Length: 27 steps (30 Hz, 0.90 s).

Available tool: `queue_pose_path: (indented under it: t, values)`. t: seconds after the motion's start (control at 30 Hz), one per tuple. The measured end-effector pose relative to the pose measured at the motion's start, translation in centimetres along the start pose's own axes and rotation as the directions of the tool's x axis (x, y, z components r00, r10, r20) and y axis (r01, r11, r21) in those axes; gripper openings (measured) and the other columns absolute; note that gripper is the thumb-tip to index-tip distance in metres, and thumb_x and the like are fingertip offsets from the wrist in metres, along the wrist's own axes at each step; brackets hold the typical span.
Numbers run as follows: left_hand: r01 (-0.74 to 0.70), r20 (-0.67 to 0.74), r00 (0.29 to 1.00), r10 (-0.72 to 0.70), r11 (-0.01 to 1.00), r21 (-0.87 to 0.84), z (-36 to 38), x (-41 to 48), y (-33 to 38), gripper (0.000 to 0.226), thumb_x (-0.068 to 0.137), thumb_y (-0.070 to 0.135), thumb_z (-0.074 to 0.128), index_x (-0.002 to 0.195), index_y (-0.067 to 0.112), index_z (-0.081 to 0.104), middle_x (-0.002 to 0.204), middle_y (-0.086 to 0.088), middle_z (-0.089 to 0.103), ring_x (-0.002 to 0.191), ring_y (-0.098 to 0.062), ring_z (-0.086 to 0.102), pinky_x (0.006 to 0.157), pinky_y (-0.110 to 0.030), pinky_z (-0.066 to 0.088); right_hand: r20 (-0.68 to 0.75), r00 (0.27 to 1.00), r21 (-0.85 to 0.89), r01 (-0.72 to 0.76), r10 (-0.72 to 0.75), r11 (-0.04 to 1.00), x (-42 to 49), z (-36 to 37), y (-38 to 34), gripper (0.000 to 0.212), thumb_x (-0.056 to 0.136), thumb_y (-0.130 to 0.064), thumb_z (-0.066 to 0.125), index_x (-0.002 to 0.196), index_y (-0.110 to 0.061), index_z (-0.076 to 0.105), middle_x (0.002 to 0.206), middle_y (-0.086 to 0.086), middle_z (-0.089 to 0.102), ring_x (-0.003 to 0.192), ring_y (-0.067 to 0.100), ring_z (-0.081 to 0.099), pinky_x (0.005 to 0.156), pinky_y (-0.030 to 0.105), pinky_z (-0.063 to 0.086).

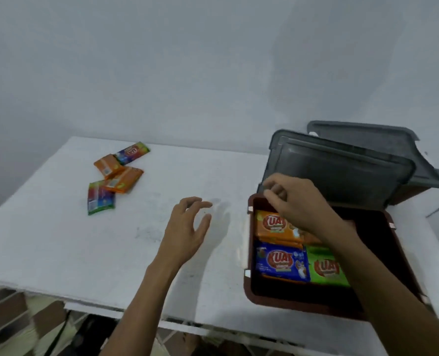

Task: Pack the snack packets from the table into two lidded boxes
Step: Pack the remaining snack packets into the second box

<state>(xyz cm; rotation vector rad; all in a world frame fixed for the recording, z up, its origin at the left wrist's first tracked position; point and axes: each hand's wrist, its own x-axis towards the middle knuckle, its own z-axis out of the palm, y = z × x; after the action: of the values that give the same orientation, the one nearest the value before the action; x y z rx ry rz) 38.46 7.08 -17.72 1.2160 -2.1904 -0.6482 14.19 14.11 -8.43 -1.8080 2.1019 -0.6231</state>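
Observation:
An open brown box [249,291] sits at the table's right, holding an orange packet [269,224], a blue packet [280,260] and a green packet [326,268]. Its grey lid [341,173] leans tilted at the box's far edge. My right hand [295,204] hovers over the box's far left corner, fingers curled close to the lid's lower edge; whether it grips anything is unclear. My left hand [187,227] floats over the bare table left of the box, fingers spread, holding nothing. Several loose snack packets [115,176] lie at the far left.
A second box with a grey lid [367,137] on it stands behind the open one, at the back right. The white table [59,240] ends close to me at its front edge, with tiled floor below. A plain wall rises behind.

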Motion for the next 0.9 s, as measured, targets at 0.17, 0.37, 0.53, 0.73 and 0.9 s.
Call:
queue_pose_path:
  t: [0.17,0.37,0.53,0.73,0.9]
  values:
    - [0.182,-0.105,0.980,-0.170,0.977,0.112,-4.9,2.6,-9.3,0.024,0.092,0.025,0.059,0.116,0.024,0.065,0.122,0.000,0.058,0.112,-0.017,0.053,0.093,-0.024,0.038,0.054,0.985,0.077,0.158,-0.163,0.984,8.8,7.3,-7.2,0.030,0.096,-0.034,0.051,0.125,-0.028,0.053,0.110,0.003,0.062,0.098,0.019,0.059,0.086,0.036,0.050]
    - [0.554,-0.253,0.830,-0.497,0.790,0.262,-9.6,4.6,-19.2,0.047,0.087,0.038,0.063,0.127,0.016,0.051,0.130,-0.013,0.052,0.113,-0.034,0.051,0.089,-0.045,0.048,0.295,0.898,-0.009,0.344,-0.326,0.939,18.0,18.2,-15.6,0.049,0.096,-0.034,0.050,0.143,-0.027,0.038,0.123,0.011,0.052,0.103,0.029,0.059,0.084,0.039,0.051]
    - [0.633,-0.216,0.774,-0.595,0.740,0.228,-11.3,6.4,-23.9,0.074,0.076,0.056,0.069,0.134,0.017,0.043,0.136,-0.014,0.047,0.120,-0.033,0.046,0.094,-0.047,0.047,0.467,0.827,-0.048,0.378,-0.314,0.924,23.1,25.1,-20.3,0.064,0.091,-0.042,0.058,0.148,-0.033,0.030,0.142,0.014,0.036,0.123,0.033,0.045,0.099,0.044,0.043]
    - [0.615,-0.193,0.788,-0.585,0.759,0.213,-11.5,7.7,-25.7,0.077,0.076,0.056,0.069,0.137,0.021,0.038,0.131,-0.010,0.051,0.116,-0.028,0.046,0.090,-0.040,0.047,0.533,0.786,-0.227,0.490,-0.314,0.841,25.6,27.8,-22.0,0.060,0.088,-0.038,0.060,0.143,-0.042,0.034,0.135,0.016,0.034,0.118,0.035,0.041,0.098,0.045,0.043]
    - [0.605,-0.160,0.795,-0.585,0.746,0.279,-11.9,8.1,-24.9,0.082,0.080,0.050,0.068,0.147,0.027,0.025,0.136,-0.010,0.047,0.122,-0.027,0.044,0.089,-0.040,0.048,0.375,0.848,-0.221,0.474,-0.374,0.852,25.8,26.1,-20.9,0.045,0.097,-0.020,0.045,0.140,-0.028,0.033,0.115,0.016,0.059,0.095,0.032,0.059,0.074,0.037,0.048]
